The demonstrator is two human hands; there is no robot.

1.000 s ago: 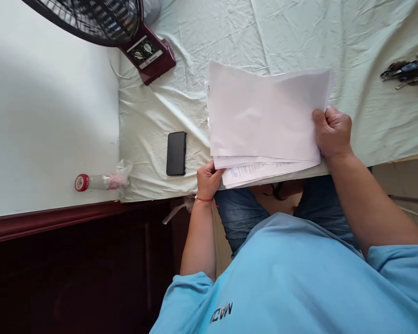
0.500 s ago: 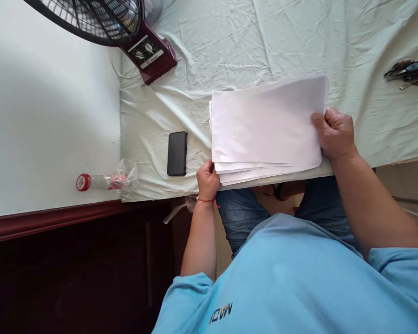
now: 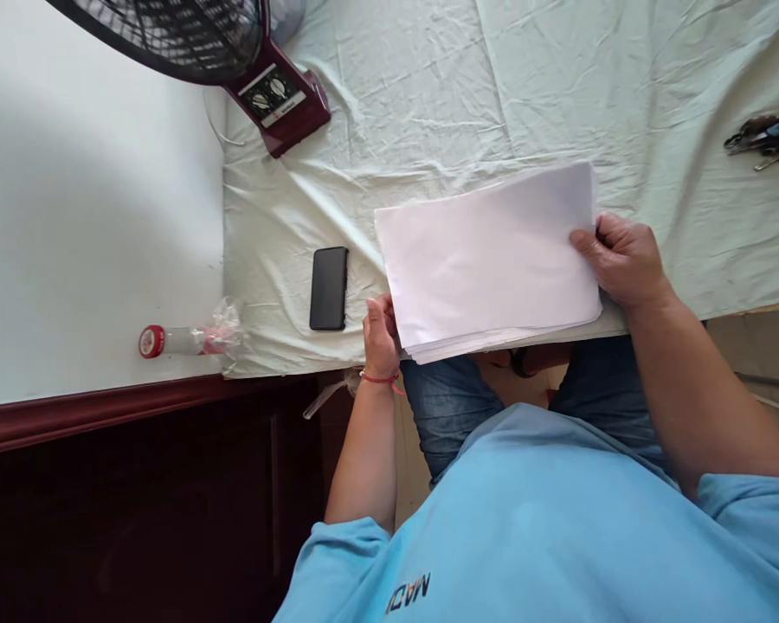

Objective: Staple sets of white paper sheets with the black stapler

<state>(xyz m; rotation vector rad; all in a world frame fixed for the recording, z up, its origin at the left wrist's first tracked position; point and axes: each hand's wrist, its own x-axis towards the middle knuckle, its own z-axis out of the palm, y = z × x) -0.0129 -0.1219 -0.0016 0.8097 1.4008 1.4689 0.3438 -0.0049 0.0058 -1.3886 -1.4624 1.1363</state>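
Observation:
A stack of white paper sheets (image 3: 486, 260) lies near the table's front edge, its lower left corner jutting slightly past it. My right hand (image 3: 627, 260) pinches the stack's right side, thumb on top and fingers mostly hidden beneath. At the lower left edge of the stack is my left hand (image 3: 381, 333), wearing a red string bracelet. Its thumb points up, off the paper, and its partly hidden fingers rest against the sheets' edge. The top sheet looks blank, and its upper right part bows upward.
A black phone (image 3: 329, 288) lies left of the paper on the pale cloth (image 3: 415, 78). Behind it stands a dark red fan (image 3: 292, 104). Keys (image 3: 769, 134) lie at the far right. Against the white surface at left is a red-capped clear tube (image 3: 182, 341) in plastic.
The stack has shifted left and toward me, and its lower sheets line up more closely. My left thumb has lifted off the paper; my right hand keeps its grip.

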